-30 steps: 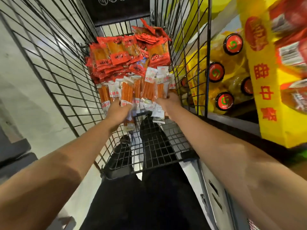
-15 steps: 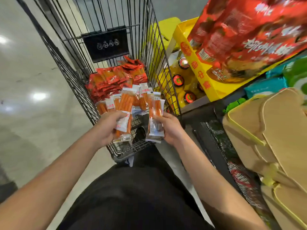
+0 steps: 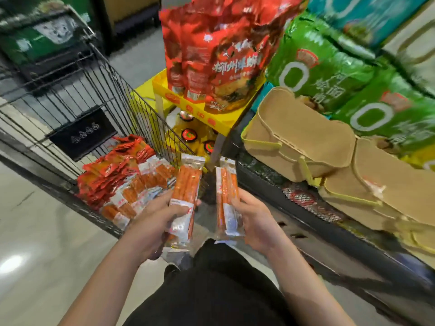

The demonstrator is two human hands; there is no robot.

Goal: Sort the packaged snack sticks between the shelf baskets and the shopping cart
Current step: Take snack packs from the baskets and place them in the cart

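Both gripped snack packs have lifted clear of the cart [image 3: 141, 118] rim, left hand [image 3: 153, 222] holding one [image 3: 186, 196], right hand [image 3: 254, 220] the other [image 3: 227, 198].

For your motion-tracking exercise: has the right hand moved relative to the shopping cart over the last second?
Yes. The right hand, gripping a snack pack, has pulled back out of the cart towards the body.

Each hand [image 3: 154, 222] [image 3: 255, 221] grips snack sticks [image 3: 186, 184] [image 3: 227, 191] beside the cart [image 3: 131, 114]

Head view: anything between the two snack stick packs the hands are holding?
No object. In the head view the left hand's snack stick pack and the right hand's snack stick pack are apart; only the cart's dark wire shows through the gap.
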